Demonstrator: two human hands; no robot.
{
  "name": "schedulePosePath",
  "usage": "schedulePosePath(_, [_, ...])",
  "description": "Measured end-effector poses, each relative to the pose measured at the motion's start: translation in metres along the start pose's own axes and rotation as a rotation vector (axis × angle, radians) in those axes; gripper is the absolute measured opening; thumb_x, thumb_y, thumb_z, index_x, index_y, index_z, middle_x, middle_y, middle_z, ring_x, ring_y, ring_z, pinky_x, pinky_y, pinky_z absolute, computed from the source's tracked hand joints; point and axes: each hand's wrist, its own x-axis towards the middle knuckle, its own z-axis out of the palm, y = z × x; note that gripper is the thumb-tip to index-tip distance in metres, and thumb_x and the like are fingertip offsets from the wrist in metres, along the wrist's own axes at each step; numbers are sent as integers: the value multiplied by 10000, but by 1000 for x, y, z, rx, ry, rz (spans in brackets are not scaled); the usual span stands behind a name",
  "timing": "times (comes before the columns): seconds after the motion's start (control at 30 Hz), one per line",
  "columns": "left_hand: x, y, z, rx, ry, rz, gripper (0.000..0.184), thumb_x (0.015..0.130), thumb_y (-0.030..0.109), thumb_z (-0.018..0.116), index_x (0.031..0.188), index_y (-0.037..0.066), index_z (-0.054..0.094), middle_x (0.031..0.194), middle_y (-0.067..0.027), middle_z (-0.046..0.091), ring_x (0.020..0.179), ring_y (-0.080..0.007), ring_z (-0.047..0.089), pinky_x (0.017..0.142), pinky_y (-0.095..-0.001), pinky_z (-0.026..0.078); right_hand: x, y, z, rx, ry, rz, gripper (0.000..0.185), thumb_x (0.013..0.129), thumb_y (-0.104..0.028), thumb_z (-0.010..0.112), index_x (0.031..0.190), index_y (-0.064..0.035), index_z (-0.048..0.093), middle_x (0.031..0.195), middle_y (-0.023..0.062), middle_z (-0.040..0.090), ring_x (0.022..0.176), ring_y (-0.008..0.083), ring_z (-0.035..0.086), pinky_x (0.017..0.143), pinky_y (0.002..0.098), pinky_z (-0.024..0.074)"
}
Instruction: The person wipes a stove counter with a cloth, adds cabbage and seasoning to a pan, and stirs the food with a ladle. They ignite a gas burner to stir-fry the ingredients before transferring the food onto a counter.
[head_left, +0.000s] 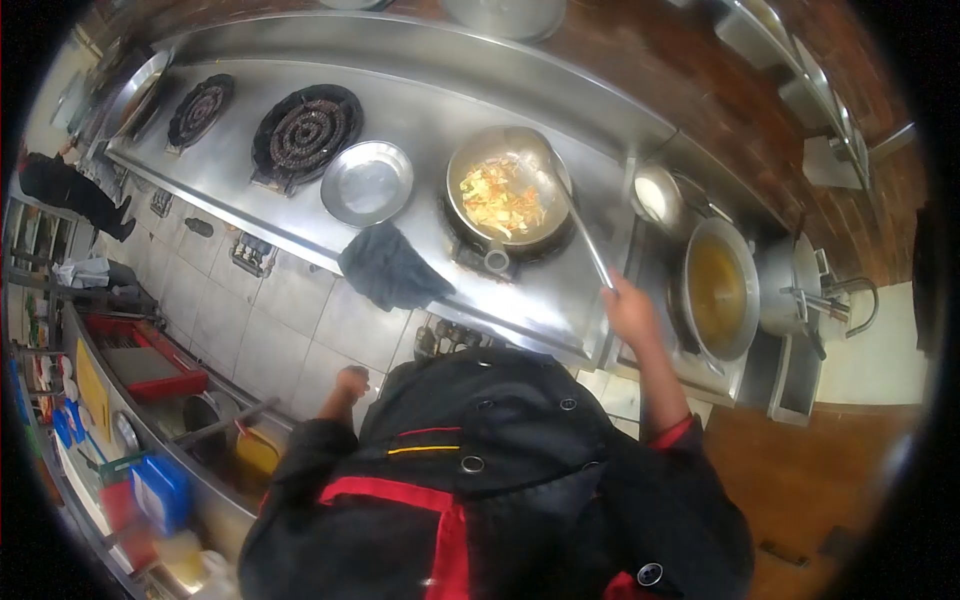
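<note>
My right hand (632, 315) is closed around the end of a long metal ladle (582, 225), whose head reaches into a wok (465, 155) on the stove. Chopped yellow and orange food (500, 195), perhaps vegetables, lies in the wok, mostly toward its left side. Near my waist, in front of the stove edge, my left hand (350, 383) hangs with curled fingers; nothing shows in it. A dark cloth (390, 268) drapes over the stove's front edge, left of the wok. Beside it sits a shallow metal bowl (367, 183).
Two black burners (307, 135) stand farther left on the steel stove. At right are a large pan of brownish liquid (718, 290), a bowl with white contents (655, 198) and a pot (785, 285). Behind me runs a counter with a blue container (160, 492). Another person (75, 185) stands far left.
</note>
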Motion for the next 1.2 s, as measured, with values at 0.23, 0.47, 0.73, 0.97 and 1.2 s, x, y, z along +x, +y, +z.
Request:
schedulePosePath(0.23, [-2, -5, 6, 67, 136, 119, 222, 719, 202, 697, 873, 55, 633, 848, -107, 639, 852, -288, 632, 714, -397, 515, -16, -8, -55, -365, 25, -186, 420, 843, -274, 608, 1257, -208, 587, 1035, 156, 644, 938, 351, 612, 819, 415, 487])
schedulePosePath(0.47, [-5, 3, -8, -80, -2, -32, 199, 758, 198, 667, 882, 44, 642, 879, -101, 661, 803, -275, 647, 687, -402, 513, -72, 43, -118, -414, 258, -283, 390, 755, -168, 676, 1142, -219, 668, 856, 149, 626, 816, 343, 611, 749, 436, 493])
schedulePosePath(0.73, [14, 10, -15, 256, 7, 267, 255, 734, 267, 686, 894, 70, 663, 942, -107, 657, 919, -280, 628, 778, -404, 503, -76, 30, -67, -415, 111, -25, 414, 802, -175, 648, 1214, -157, 617, 948, 194, 656, 857, 369, 630, 771, 444, 505])
schedulePosePath(0.97, [28, 1, -37, 167, 23, 82, 308, 697, 283, 704, 918, 79, 643, 1026, -90, 643, 986, -277, 604, 838, -393, 492, -88, 45, -57, 198, -98, -178, 372, 834, -183, 649, 1184, -62, 616, 988, 215, 656, 858, 326, 656, 789, 354, 501])
schedulePosePath(1.2, [13, 12, -30, 172, -18, 42, 290, 708, 259, 715, 936, 92, 648, 1013, -89, 653, 979, -279, 611, 818, -390, 499, -60, 35, 12, 297, 117, -43, 378, 853, -211, 635, 1192, -47, 603, 946, 205, 664, 839, 287, 666, 760, 349, 496])
